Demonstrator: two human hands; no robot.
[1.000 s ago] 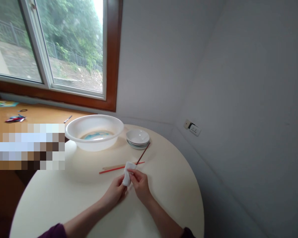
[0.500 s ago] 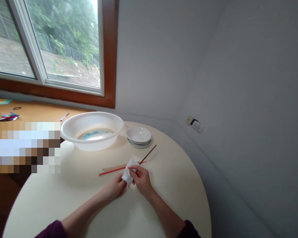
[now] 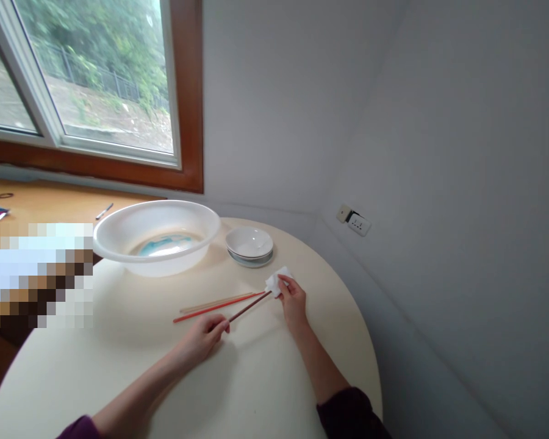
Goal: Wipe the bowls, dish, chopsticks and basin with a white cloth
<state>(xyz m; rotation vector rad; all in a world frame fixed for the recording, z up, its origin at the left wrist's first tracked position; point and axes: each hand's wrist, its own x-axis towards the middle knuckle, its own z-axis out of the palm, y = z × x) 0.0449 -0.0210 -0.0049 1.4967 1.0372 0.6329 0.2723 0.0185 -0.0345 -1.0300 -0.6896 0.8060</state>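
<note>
A thin dark brown chopstick [image 3: 251, 306] slants up to the right above the table, its near end in my left hand [image 3: 210, 332], whose fingers are closed round it. At the chopstick's far end, my right hand [image 3: 293, 300] pinches a crumpled white tissue [image 3: 278, 281]. The tissue covers that end, so the tip is hidden. Just beyond the held chopstick, an orange-red chopstick [image 3: 201, 312] and light wooden chopsticks [image 3: 213, 302] lie side by side on the round cream table [image 3: 274, 390].
A translucent white basin [image 3: 160, 263] with bluish patches at its bottom stands at the back left. To its right are stacked white dishes [image 3: 249, 242]. A wooden desk [image 3: 64, 198] under the window holds a pen [image 3: 104, 211]. A wall socket [image 3: 359, 224] is at right.
My right hand has slid the tissue up and right along the brown chopstick to its far end. My left hand has drawn apart from it, leaving the shaft bare between them.
</note>
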